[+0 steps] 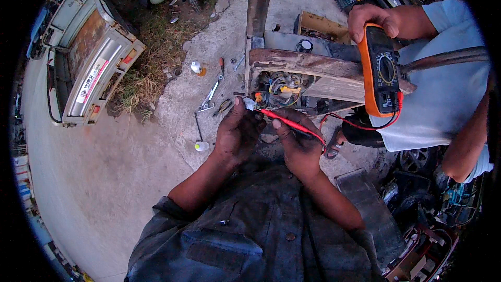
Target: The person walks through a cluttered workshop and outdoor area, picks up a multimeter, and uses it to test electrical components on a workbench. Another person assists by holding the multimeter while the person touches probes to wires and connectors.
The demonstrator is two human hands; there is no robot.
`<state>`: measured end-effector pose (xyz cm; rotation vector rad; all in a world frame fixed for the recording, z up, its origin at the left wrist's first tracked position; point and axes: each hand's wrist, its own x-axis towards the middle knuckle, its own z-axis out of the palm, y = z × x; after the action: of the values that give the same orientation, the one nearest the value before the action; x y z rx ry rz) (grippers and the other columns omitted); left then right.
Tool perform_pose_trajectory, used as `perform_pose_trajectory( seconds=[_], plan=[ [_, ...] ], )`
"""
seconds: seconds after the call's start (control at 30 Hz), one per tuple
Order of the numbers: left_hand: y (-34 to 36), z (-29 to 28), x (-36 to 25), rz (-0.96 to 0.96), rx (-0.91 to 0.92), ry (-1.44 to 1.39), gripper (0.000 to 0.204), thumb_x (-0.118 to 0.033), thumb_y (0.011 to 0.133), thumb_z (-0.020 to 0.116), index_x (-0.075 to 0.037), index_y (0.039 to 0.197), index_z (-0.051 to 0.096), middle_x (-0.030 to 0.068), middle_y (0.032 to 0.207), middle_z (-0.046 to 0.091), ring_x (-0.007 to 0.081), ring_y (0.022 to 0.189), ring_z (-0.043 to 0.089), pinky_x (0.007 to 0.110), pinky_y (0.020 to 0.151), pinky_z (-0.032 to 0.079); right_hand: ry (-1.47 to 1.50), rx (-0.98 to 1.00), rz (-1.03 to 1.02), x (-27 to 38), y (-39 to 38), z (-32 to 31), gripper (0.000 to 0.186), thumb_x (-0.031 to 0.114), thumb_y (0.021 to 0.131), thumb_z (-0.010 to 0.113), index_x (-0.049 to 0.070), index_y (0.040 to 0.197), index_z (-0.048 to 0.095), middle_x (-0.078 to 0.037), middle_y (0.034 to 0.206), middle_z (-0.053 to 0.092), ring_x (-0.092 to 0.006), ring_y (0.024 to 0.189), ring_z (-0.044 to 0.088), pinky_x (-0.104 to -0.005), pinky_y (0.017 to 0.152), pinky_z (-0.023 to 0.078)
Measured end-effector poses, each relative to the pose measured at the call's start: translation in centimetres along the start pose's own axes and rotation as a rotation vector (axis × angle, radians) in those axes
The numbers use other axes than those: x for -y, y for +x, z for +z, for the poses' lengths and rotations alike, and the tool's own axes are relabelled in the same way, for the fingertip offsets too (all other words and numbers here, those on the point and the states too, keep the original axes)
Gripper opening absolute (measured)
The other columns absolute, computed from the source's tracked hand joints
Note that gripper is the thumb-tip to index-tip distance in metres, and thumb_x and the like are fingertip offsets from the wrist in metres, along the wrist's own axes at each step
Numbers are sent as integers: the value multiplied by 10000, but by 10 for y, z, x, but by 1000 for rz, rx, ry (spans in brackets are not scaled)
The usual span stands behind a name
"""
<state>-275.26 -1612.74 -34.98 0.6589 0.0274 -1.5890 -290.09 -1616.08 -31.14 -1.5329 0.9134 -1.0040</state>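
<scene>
two bare, darkened hands work close together near the middle of the scene, just before a worn, brown-topped vehicle frame (308, 63) with a nest of tangled wires (286, 83) in its open front. the left hand (236, 134) pinches a small, whitish plug-like piece (250, 103) at its fingertips, the thumb raised along it and the other fingers loosely bent. the right hand (301, 146) pinches a slim, red plastic test probe (291, 121) between thumb and fingers, its point aimed left at the plug-like piece; i cannot tell whether the two touch, nor how the right hand's lower fingers are set. a red lead (350, 122) loops right to an orange-cased, black-faced multimeter (382, 70), held upright by a co-worker's hand (373, 21), fingers wrapped over its top. left of the frame, on grey concrete (180, 105), lie a long silver wrench-like tool (211, 94), dark-handled pliers (224, 106) and an orange-handled screwdriver (221, 63); a white-topped bottle with amber contents (198, 69) is near them, and a small, whitish bottle (202, 147) is nearer.
</scene>
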Motion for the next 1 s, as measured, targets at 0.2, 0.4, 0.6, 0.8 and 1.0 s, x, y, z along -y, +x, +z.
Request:
perform_pose_trajectory(
  seconds=[0.2,0.4,0.6,0.8,1.0],
  plan=[
    [-1,0,8,5,-72,-35,396,-430,924,571,-89,1123,555,54,1053,616,181,931,578,351,870,438,50,-10,-24,-6,1,-2,168,49,886,645,-9,1044,638,-101,1067,629,-171,999,577,-295,888,443],
    [-5,14,12,183,-136,130,364,-287,926,616,-31,1173,542,66,1070,617,169,948,583,327,862,457,25,-104,101,-8,0,-3,177,102,871,677,12,1024,673,-91,1019,681,-185,946,625,-315,874,477],
    [-15,28,11,261,-130,320,355,-204,927,623,3,1206,547,64,1113,622,137,998,566,297,897,440,174,-144,437,-23,-8,-10,273,234,887,673,11,1044,666,-69,1006,678,-174,912,616,-315,850,473],
    [-17,27,11,299,-164,626,296,-193,913,647,-12,1143,606,37,1039,644,122,987,562,283,892,439,521,-152,610,-42,-13,-11,292,265,893,665,96,1125,611,15,947,603,-112,780,499,-303,709,424],
    [-17,22,13,309,-101,912,317,-183,920,637,-9,1183,603,47,1056,649,114,979,574,281,888,451,912,-65,815,-40,-18,-6,307,384,909,611,159,1117,613,55,927,589,-100,743,457,-298,727,396]
  ],
)
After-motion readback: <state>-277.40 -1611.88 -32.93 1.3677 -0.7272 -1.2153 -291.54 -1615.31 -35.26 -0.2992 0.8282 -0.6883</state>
